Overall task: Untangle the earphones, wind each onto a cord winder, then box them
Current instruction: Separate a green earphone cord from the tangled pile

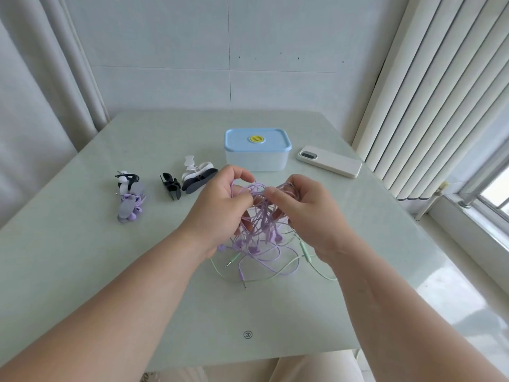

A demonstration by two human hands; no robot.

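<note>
Left hand [220,205], right hand [305,213]: fingers pinch tangled earphones [254,250] between them. Wound sets [129,199] (seemingly two) far left of fingers; empty winders [198,181], lidded box [257,161] beyond fingertips, unused.

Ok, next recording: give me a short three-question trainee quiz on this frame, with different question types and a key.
1. True or false: the white plastic box with the pale blue lid is open.
2. What lies on the pale green table just right of that box? A) a flat white smartphone B) scissors C) a mug
3. Which hand or hands grip the tangle of lilac and pale green earphone cords?
Key: 1 false, the lid is on. 2 A. 3 both, the left hand and the right hand.
</note>
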